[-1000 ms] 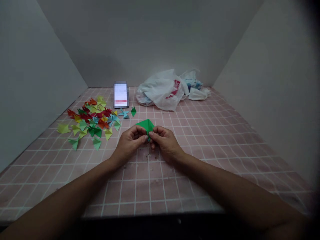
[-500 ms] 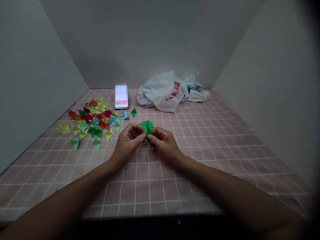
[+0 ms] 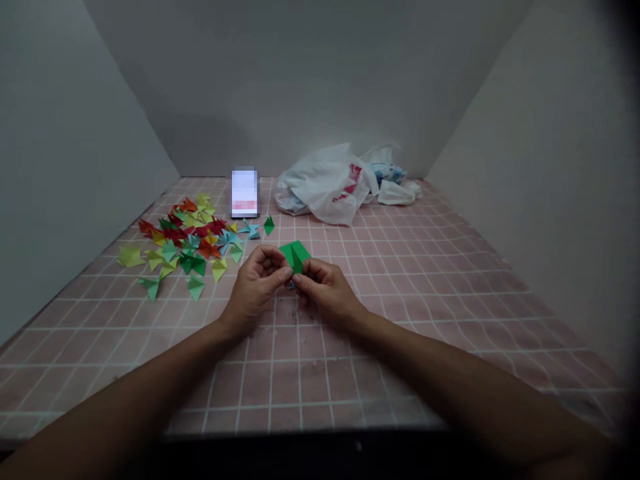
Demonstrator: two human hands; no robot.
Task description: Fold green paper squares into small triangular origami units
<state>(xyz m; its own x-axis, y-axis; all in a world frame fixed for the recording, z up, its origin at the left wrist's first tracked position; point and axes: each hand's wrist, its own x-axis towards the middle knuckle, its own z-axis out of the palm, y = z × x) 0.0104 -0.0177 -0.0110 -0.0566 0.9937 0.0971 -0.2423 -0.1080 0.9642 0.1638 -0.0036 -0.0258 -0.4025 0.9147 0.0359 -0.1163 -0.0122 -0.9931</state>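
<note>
Between my hands is a green folded paper (image 3: 296,253), its upper part showing above my fingertips and its lower end mostly hidden by them. My left hand (image 3: 260,280) pinches its left side with thumb and fingers. On the right side, my right hand (image 3: 325,287) grips the paper, the thumb tip close to the left thumb. A small dark green folded piece (image 3: 269,225) lies just beyond my left hand.
Many coloured folded papers (image 3: 190,237) are spread at the left. A lit phone (image 3: 245,193) stands upright behind them. White plastic bags (image 3: 330,183) lie at the back on the pink checked tablecloth (image 3: 425,280), with walls on three sides.
The fingertips of my right hand have shifted slightly on the paper. The whole view has moved a little; the paper stays in both hands.
</note>
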